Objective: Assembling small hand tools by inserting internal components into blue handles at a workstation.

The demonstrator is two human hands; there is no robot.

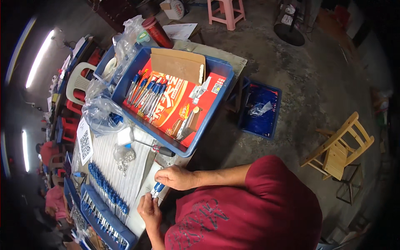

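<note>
My right hand (pixel 177 177) is closed on one end of a small blue-and-silver piece (pixel 157 189) at the table's edge, its exact kind unclear. Just below it, my left hand (pixel 150 211) pinches the pale lower end with fingertips and thumb. A screwdriver (pixel 164 151) with a red-and-black handle lies just beyond the right hand, and a clear bag of small metal parts (pixel 124 154) is farther left. Blue-capped slim metal rods (pixel 108 193) lie in a row on white foam sheet (pixel 129 175). More stand in a blue rack (pixel 106 225).
A large blue bin (pixel 189 150) with red printed card, cardboard and slim tools sits across the table. Plastic bags (pixel 102 110), a printed sheet (pixel 84 141) and a red canister (pixel 157 32) are around it. A blue crate (pixel 260 110) and wooden chair (pixel 341 152) occupy the floor.
</note>
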